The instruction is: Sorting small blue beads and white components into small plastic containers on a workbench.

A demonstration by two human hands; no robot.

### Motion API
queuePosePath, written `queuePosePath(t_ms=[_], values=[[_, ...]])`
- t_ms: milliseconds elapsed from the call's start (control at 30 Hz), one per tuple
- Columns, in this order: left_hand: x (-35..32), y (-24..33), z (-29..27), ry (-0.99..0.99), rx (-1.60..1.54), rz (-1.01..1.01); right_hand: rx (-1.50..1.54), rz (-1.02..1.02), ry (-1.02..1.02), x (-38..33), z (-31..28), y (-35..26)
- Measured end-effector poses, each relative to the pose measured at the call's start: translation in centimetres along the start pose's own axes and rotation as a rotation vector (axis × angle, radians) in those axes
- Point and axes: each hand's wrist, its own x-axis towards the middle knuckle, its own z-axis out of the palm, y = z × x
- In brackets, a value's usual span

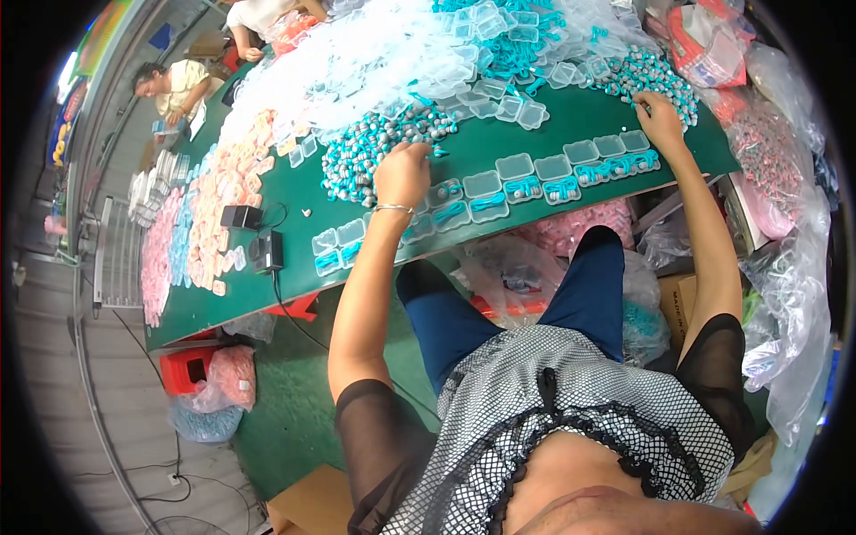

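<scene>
My left hand (403, 176) is at the near edge of a pile of small teal-and-grey pieces (352, 160), its fingers curled together. What it holds, if anything, is hidden. At the far right, my right hand (660, 121) touches a second pile of teal-and-grey pieces (655, 76) with bent, closed fingers; their contents cannot be made out. Between my arms, a row of small clear plastic boxes (514, 168) stands with lids open along the table's near edge. Teal parts lie in many of them. Those toward the right also hold grey-ended pieces.
The green table (299, 259) also bears a heap of clear boxes (330, 67), teal parts (508, 53), peach, blue and pink cases (214, 209) and a black adapter (266, 251) with its cable. Bagged goods (767, 147) crowd the right side. Two people sit at the far left.
</scene>
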Motion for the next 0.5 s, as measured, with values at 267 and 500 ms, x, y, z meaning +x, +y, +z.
queuePosePath(t_ms=[267, 500], values=[[2.6, -1.1, 3.5, -0.009, 0.344, 0.231, 1.023, 0.160, -0.287, -1.5, -3.7, -7.1], [3.0, -1.7, 3.2, -0.096, 0.272, 0.376, 1.315, 0.317, -0.497, -3.4, -5.6, -13.6]])
